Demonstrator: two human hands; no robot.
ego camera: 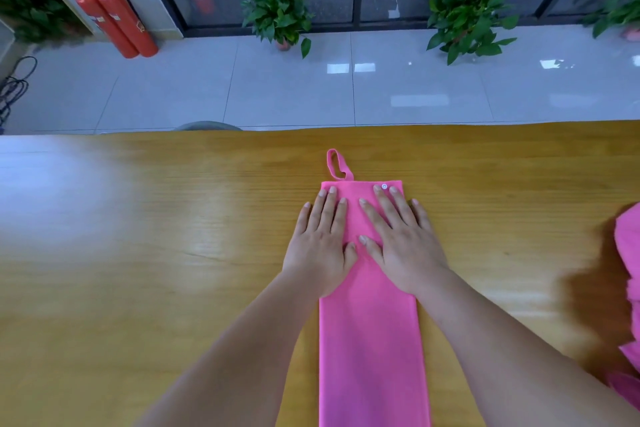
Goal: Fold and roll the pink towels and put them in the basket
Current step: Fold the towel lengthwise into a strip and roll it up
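Pink towel lies folded as a narrow strip on the surface, long axis running straight away from the person, loop at the far end. Left grip & right grip press flat on that far end, side by side, fingers straight, holding nothing. Roll prob. runs lengthwise; neither grip is nearer.

And there's the pink towel, folded into a long narrow strip lying flat on the desk, its hanging loop and white snap at the far end, while more pink cloth sits bunched at the right edge.
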